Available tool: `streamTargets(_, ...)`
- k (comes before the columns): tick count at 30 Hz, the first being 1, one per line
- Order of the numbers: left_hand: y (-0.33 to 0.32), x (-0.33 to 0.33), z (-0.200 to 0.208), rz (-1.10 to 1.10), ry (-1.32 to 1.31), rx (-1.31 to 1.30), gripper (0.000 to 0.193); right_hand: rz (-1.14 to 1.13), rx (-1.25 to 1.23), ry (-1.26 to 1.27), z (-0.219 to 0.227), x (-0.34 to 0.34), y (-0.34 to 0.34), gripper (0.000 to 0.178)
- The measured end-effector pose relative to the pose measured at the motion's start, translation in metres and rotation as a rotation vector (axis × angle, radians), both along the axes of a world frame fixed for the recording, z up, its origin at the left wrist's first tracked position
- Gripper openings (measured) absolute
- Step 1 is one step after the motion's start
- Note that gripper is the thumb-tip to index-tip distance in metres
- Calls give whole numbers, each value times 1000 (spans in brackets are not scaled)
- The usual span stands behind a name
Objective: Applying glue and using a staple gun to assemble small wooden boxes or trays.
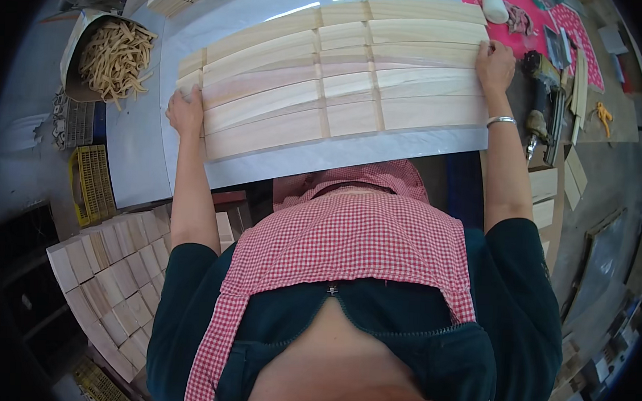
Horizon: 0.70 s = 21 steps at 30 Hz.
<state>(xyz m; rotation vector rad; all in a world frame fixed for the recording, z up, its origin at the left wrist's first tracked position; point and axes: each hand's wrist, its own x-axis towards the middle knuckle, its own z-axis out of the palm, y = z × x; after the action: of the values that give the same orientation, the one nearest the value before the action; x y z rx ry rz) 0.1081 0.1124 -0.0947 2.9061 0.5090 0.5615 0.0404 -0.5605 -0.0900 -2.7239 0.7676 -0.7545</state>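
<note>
Several pale wooden boards (269, 81) lie side by side on the white table, long edges together. Grooves run across them in line, near the left end and in a pair by the middle. My left hand (185, 110) grips the boards' left ends, thumb on top and fingers along the outer side. At the right ends, my right hand (495, 66) presses with bent fingers; a silver bangle is on that wrist. Both hands are closed against the wood. Where the fingertips go under the edges is hidden.
An open sack of thin wood strips (118, 55) stands at the left. A nail gun (540, 103) lies right of my right hand, with orange-handled pliers (603, 117) beyond. Stacked wooden blocks (114, 277) fill the lower left. A yellow crate (93, 181) stands beside the table (138, 147).
</note>
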Motion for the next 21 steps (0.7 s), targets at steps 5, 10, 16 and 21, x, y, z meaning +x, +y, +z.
streamTargets(5, 5, 6, -7, -77, 13, -6, 68, -7, -5, -48, -7, -2, 1, 33)
streamTargets(10, -5, 0, -9, -81, -70, -20, 63, -3, -60, -34, -7, -2, 1, 33)
streamTargets(16, -5, 2, -8, -114, -71, -13, 58, 12, -93, 8, -7, 1, 1, 34)
streamTargets(21, -1, 5, -17, -133, -127, 63, 56, -40, -41, 72, 1, -2, 4, 35)
